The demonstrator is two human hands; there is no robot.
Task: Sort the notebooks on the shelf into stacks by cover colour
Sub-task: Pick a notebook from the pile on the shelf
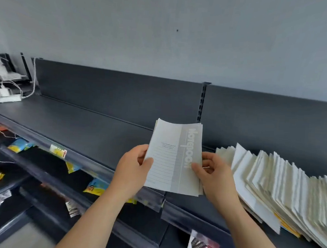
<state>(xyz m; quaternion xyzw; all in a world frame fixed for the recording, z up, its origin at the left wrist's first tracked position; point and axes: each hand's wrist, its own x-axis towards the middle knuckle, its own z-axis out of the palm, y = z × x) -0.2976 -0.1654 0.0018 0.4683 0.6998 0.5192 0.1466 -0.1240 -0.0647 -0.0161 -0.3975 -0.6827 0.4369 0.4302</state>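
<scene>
A thin bundle of grey-covered notebooks (pixel 173 156) is held up in front of the dark shelf (pixel 79 127), cover toward me, with a lined panel and a pale band of lettering. My left hand (pixel 134 167) grips its left edge, thumb on the cover. My right hand (pixel 211 173) pinches its right edge, thumb on the front. To the right, a long leaning row of several pale notebooks (pixel 280 187) lies fanned on the shelf, with a yellow cover showing low in it.
The shelf's dark back panel (pixel 122 95) rises behind, with a slotted upright (pixel 202 101). A white power strip and cables (pixel 5 96) sit at the far left. Lower shelves (pixel 42 174) carry yellow and blue packets and price tags.
</scene>
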